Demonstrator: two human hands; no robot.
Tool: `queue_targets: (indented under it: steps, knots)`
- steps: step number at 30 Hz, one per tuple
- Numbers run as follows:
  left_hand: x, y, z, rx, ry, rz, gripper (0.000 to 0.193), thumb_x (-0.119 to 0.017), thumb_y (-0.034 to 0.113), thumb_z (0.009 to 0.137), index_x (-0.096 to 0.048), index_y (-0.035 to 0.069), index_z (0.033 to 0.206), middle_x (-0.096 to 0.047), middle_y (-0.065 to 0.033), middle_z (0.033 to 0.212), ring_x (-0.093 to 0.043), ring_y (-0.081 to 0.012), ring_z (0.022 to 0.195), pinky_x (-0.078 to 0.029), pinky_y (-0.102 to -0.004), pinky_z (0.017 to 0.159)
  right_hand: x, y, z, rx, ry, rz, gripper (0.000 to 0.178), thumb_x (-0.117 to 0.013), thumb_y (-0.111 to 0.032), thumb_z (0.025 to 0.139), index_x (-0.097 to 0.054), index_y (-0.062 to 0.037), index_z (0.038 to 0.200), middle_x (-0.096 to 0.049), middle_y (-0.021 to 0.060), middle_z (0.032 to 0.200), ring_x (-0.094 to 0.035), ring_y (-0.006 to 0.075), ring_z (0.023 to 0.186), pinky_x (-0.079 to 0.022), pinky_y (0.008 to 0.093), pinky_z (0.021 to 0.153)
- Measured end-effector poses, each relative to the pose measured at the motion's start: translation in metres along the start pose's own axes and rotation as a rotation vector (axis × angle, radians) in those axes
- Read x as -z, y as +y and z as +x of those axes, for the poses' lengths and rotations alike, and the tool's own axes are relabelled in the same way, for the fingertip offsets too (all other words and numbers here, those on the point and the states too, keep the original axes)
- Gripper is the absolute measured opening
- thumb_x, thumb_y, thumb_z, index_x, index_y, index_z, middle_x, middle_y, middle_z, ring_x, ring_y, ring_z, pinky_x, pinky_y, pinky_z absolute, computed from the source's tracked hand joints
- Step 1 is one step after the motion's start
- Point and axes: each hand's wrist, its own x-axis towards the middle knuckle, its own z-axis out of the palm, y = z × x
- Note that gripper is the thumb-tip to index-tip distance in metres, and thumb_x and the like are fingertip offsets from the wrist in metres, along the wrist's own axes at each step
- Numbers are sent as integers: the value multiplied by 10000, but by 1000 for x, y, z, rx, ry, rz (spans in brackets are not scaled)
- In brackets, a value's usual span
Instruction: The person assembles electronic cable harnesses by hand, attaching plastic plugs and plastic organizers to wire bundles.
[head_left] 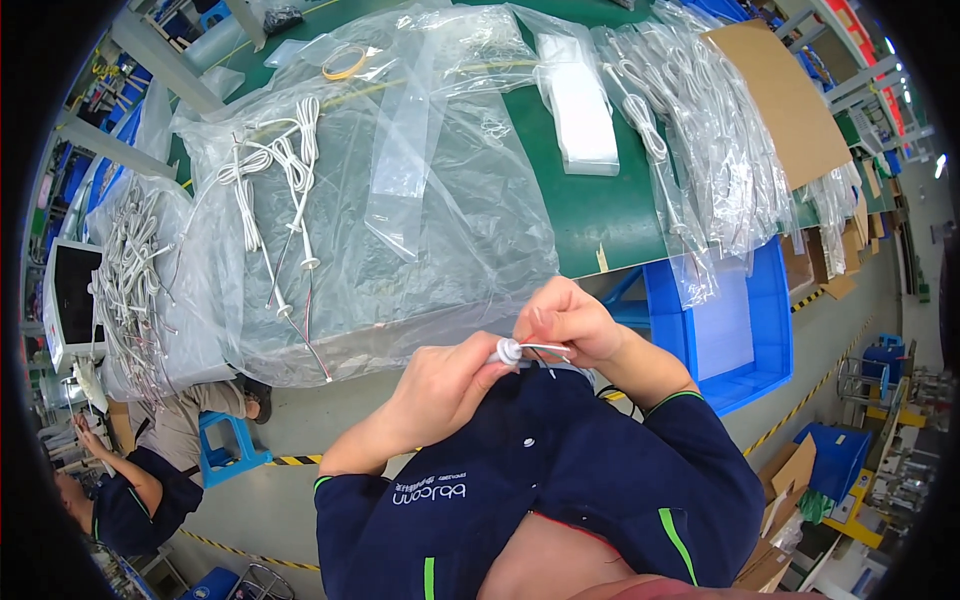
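My left hand (445,388) is closed, thumb and fingers pinching a white cable end fitting (508,351) with a round flange, held in front of my body. Thin red, white and dark wires (545,348) come out of the fitting toward my right hand (572,322). The fingers of that hand are closed together at the wires; exactly which strand they grip is partly hidden. On the plastic-covered table ahead lie two bundled white cables (290,165) with similar flanged fittings and bare wire ends.
Clear plastic sheeting (460,220) covers much of the green table (590,220). Bagged cables (710,140) and cardboard (785,105) lie to the right, above a blue bin (685,350). More cables (130,280) are heaped at left, near a seated co-worker (150,500) and a blue stool (225,450).
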Motion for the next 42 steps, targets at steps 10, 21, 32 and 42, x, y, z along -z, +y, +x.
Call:
queue_targets:
  steps: [10,21,32,42]
  knots:
    - [6,-4,1,-19,-63,-57,80,-569,90,835,-546,36,889,-592,-90,685,-598,-280,608,-436,-352,509,-12,-35,5,-204,-88,-330,330,-544,-139,886,-562,11,593,-500,24,508,-416,74,428,-294,237,411]
    - [22,-3,6,-151,-305,-207,53,-565,99,838,-558,57,869,-581,-79,650,-573,-271,551,-421,-334,485,-17,-25,1,90,-371,-337,307,-524,-215,918,-622,9,731,-495,-7,509,-380,54,420,-277,234,389]
    - [22,3,-3,-108,-154,-199,36,-570,95,828,-584,62,835,-595,-68,650,-576,-247,535,-414,-312,474,-25,-12,6,131,-225,-124,346,-486,-184,930,-609,18,677,-475,3,471,-378,41,408,-278,225,404]
    - [28,-14,-20,-23,-108,24,105,-602,143,816,-585,59,877,-575,-74,646,-561,-271,542,-408,-339,473,-19,-31,13,117,-225,-924,196,-538,-203,887,-563,-46,772,-562,48,644,-534,163,568,-384,296,492]
